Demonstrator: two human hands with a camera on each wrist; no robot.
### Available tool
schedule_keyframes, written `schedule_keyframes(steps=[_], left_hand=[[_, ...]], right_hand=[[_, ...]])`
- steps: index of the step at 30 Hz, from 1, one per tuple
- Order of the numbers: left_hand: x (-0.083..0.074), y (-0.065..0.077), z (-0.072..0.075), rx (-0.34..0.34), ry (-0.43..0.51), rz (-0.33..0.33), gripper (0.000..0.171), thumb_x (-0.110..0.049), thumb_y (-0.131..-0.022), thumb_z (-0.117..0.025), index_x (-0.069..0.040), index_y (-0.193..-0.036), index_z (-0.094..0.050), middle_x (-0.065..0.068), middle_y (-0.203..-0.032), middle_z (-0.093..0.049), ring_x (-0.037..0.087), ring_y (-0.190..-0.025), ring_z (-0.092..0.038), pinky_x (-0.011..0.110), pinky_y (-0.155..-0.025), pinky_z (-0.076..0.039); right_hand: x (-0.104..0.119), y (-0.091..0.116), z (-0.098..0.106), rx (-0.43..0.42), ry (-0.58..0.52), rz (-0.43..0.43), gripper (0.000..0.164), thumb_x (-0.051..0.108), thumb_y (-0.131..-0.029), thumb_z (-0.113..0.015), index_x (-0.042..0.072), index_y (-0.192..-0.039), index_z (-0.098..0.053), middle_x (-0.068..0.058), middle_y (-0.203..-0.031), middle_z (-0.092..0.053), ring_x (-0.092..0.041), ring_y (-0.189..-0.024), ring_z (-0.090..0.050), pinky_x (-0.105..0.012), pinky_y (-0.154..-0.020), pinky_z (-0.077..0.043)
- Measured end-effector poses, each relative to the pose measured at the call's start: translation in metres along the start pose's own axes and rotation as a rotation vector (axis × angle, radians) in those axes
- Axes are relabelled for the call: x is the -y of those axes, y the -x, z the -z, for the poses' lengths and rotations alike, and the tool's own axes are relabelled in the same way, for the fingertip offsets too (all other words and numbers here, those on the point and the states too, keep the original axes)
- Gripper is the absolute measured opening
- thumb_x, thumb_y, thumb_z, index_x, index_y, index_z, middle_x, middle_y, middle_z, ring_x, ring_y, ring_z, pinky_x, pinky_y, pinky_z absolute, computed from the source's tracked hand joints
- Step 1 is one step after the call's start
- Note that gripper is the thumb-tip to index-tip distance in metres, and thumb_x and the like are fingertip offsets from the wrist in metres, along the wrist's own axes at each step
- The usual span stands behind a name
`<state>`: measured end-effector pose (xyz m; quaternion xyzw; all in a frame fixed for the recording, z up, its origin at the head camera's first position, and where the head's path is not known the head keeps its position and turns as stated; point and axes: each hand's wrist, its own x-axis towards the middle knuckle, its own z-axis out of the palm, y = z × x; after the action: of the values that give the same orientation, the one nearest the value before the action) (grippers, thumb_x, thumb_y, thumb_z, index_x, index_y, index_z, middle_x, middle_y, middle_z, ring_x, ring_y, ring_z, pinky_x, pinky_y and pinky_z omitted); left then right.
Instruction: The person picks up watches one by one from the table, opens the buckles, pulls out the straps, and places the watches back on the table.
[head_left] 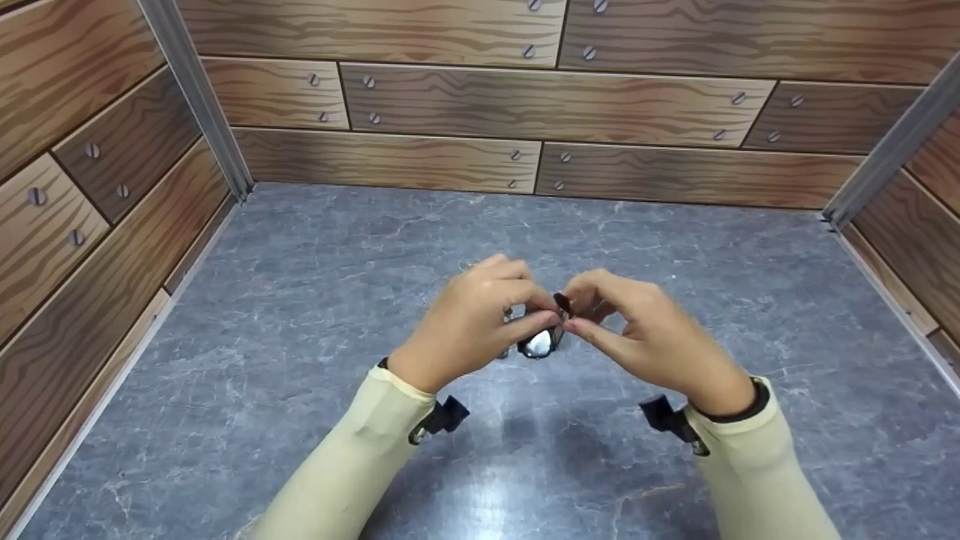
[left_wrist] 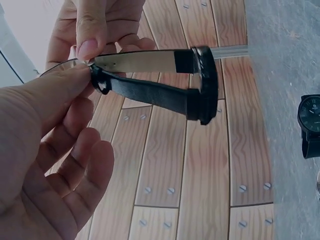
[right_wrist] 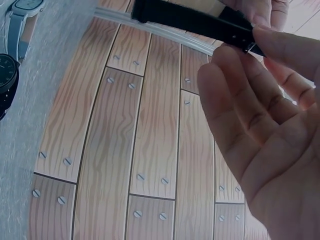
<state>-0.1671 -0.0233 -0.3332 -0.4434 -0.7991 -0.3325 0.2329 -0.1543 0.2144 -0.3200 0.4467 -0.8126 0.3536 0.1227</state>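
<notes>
A wristwatch (head_left: 538, 343) with a black leather strap (left_wrist: 150, 95) is up in front of me, its strap ends brought together at the buckle. My left hand (head_left: 472, 319) pinches the strap at the buckle end between thumb and finger. From the other side my right hand (head_left: 649, 334) pinches the strap end, its fingertips close against the left ones. In the left wrist view the case (left_wrist: 207, 85) is seen edge-on, away from both hands. The right wrist view cuts off the case side, and the right hand's other fingers (right_wrist: 232, 95) are loosely bent.
On the grey marbled table (head_left: 337, 300) lies a black watch (left_wrist: 311, 112) with a dark dial. Beside it the right wrist view shows a watch with a blue-grey strap (right_wrist: 15, 27). Wood-patterned walls (head_left: 450, 105) enclose the back and sides.
</notes>
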Motion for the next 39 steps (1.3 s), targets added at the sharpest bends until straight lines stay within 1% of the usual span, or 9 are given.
schedule_keyframes(steps=[5,9,14,21,24,28,33,39], left_hand=[[-0.0002,0.0003,-0.0014,0.007,-0.055,0.005,0.012,-0.025,-0.096,-0.075,-0.014,-0.095,-0.081,-0.005,-0.089,-0.068,0.011,-0.079,-0.052,0.022,-0.068,-0.044],[0.0001,0.0008,-0.0020,0.004,-0.045,0.001,0.012,-0.024,-0.095,-0.076,-0.013,-0.095,-0.081,-0.004,-0.087,-0.068,0.012,-0.077,-0.052,0.023,-0.068,-0.044],[-0.0009,0.0009,-0.0022,0.015,-0.026,0.009,0.011,-0.024,-0.096,-0.076,-0.015,-0.094,-0.081,-0.005,-0.088,-0.069,0.012,-0.079,-0.055,0.022,-0.069,-0.046],[-0.0027,-0.0001,-0.0028,0.044,-0.046,0.019,0.011,-0.024,-0.096,-0.076,-0.015,-0.092,-0.080,-0.006,-0.088,-0.069,0.011,-0.081,-0.056,0.021,-0.069,-0.047],[-0.0027,-0.0003,-0.0029,0.047,-0.055,0.010,0.010,-0.023,-0.096,-0.076,-0.015,-0.092,-0.079,-0.005,-0.088,-0.068,0.011,-0.081,-0.056,0.021,-0.069,-0.047],[-0.0017,-0.0004,-0.0042,0.036,-0.060,-0.006,0.009,-0.020,-0.096,-0.075,-0.014,-0.090,-0.078,-0.005,-0.087,-0.067,0.011,-0.080,-0.055,0.020,-0.069,-0.047],[-0.0012,-0.0005,-0.0050,0.003,-0.045,-0.024,0.008,-0.014,-0.094,-0.072,-0.014,-0.087,-0.075,-0.006,-0.085,-0.065,0.010,-0.079,-0.054,0.020,-0.067,-0.045],[-0.0011,-0.0002,-0.0047,-0.020,-0.015,-0.006,0.009,-0.010,-0.093,-0.069,-0.014,-0.087,-0.073,-0.005,-0.085,-0.065,0.009,-0.083,-0.057,0.020,-0.071,-0.048]], right_hand=[[-0.0008,-0.0007,-0.0012,0.020,0.020,-0.002,0.024,0.003,-0.095,-0.073,0.013,-0.116,-0.067,0.006,-0.102,-0.072,-0.008,-0.082,-0.069,-0.023,-0.074,-0.058],[-0.0009,-0.0008,-0.0018,0.039,0.020,-0.007,0.023,0.004,-0.096,-0.073,0.013,-0.116,-0.066,0.007,-0.101,-0.072,-0.007,-0.081,-0.068,-0.023,-0.073,-0.058],[-0.0003,0.0000,-0.0021,0.041,0.033,-0.028,0.021,0.007,-0.096,-0.073,0.012,-0.114,-0.064,0.008,-0.100,-0.070,-0.006,-0.081,-0.067,-0.023,-0.072,-0.057],[0.0019,0.0006,-0.0021,0.047,0.080,-0.047,0.021,0.009,-0.096,-0.074,0.012,-0.113,-0.064,0.009,-0.099,-0.071,-0.004,-0.081,-0.067,-0.023,-0.073,-0.057],[0.0019,0.0005,-0.0021,0.047,0.081,-0.046,0.020,0.008,-0.096,-0.074,0.012,-0.113,-0.065,0.009,-0.099,-0.071,-0.004,-0.081,-0.068,-0.023,-0.073,-0.057],[0.0012,0.0006,-0.0022,0.043,0.067,-0.030,0.020,0.006,-0.096,-0.074,0.011,-0.113,-0.065,0.008,-0.099,-0.071,-0.005,-0.081,-0.068,-0.023,-0.073,-0.057],[0.0010,0.0012,-0.0021,0.042,0.051,-0.024,0.021,0.006,-0.096,-0.073,0.011,-0.114,-0.065,0.008,-0.099,-0.071,-0.006,-0.081,-0.068,-0.023,-0.072,-0.057],[0.0018,0.0014,-0.0014,0.023,0.027,-0.023,0.021,0.005,-0.096,-0.073,0.011,-0.114,-0.064,0.008,-0.099,-0.071,-0.006,-0.079,-0.067,-0.023,-0.072,-0.057]])
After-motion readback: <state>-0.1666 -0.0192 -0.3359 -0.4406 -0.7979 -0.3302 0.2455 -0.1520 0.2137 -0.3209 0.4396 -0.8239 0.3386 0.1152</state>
